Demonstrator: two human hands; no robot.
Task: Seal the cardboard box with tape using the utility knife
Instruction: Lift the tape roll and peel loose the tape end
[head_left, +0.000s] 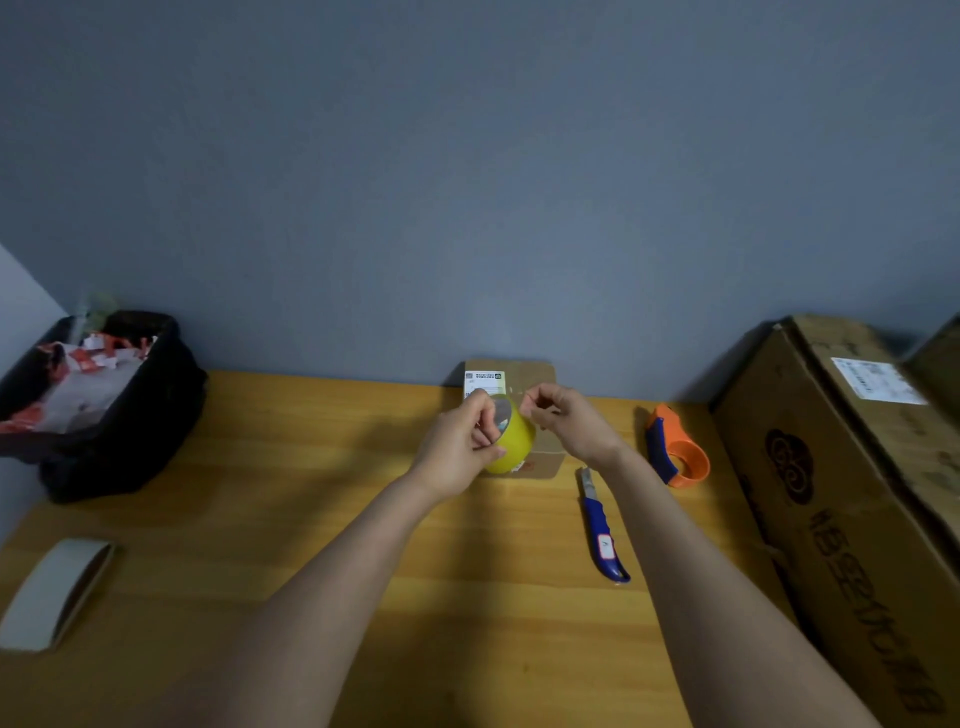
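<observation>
Above the small brown cardboard box (540, 447), the left hand (457, 452) grips the yellow-green tape roll (514, 436) while the right hand (566, 421) pinches its loose end, probably to pull a strip; right of the box lies the blue-handled utility knife (602, 530); far left, a black bin (104, 405) holds torn paper

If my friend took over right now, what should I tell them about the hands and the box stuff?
Left hand: holds the yellow tape roll up over the small cardboard box.
Right hand: fingers pinched at the roll's edge, seemingly pulling the tape end; the tape itself is too faint to see.
Blue utility knife: lying untouched on the wooden table, right of the box.
Orange tape dispenser: unused, further right.
Done: roll picked up. No new tape visible on the box.
Left: pull a strip, stick it over the box, cut it with the knife.
</observation>
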